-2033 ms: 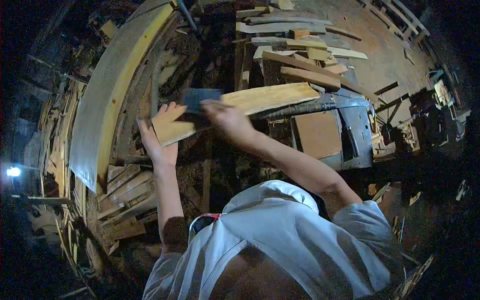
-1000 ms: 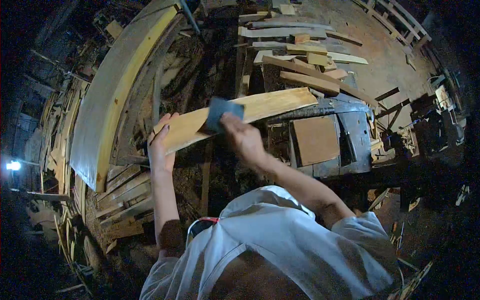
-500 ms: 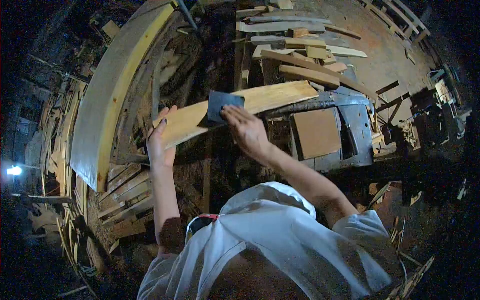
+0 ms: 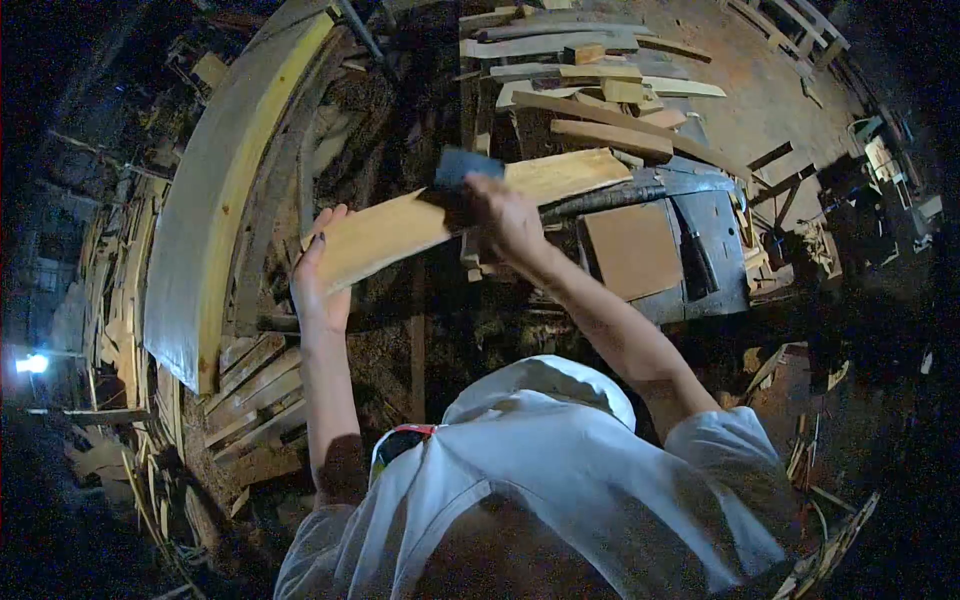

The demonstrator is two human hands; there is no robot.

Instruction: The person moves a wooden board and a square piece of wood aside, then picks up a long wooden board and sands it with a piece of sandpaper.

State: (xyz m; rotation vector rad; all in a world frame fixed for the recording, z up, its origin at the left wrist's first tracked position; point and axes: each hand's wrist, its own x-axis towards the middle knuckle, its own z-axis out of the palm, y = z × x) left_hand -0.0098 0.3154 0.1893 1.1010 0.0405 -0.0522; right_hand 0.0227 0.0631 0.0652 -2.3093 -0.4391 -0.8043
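Observation:
A long pale wooden board [image 4: 385, 235] slants across the middle of the head view, its far right end near a metal bench. My left hand [image 4: 322, 265] is wrapped round the board's near left end, thumb on the top face and fingers round the edge. In my right hand [image 4: 508, 215] is a dark grey sheet of sandpaper [image 4: 468, 167], pinched at its lower right corner. The sheet overlaps the board's far edge around mid-length, slightly blurred by motion. A dark shadow falls on the board below it.
A large curved plank [image 4: 215, 200] stands on the left. On the metal bench at right [image 4: 715, 240] lie a square brown panel [image 4: 632, 250] and a dark-handled tool [image 4: 700, 262]. Several wood pieces [image 4: 610, 140] are stacked beyond; strips of scrap [image 4: 262, 385] lie at lower left.
My right hand has moved the sandpaper up and to the right, towards the board's far edge. My left hand keeps its hold on the board's left end.

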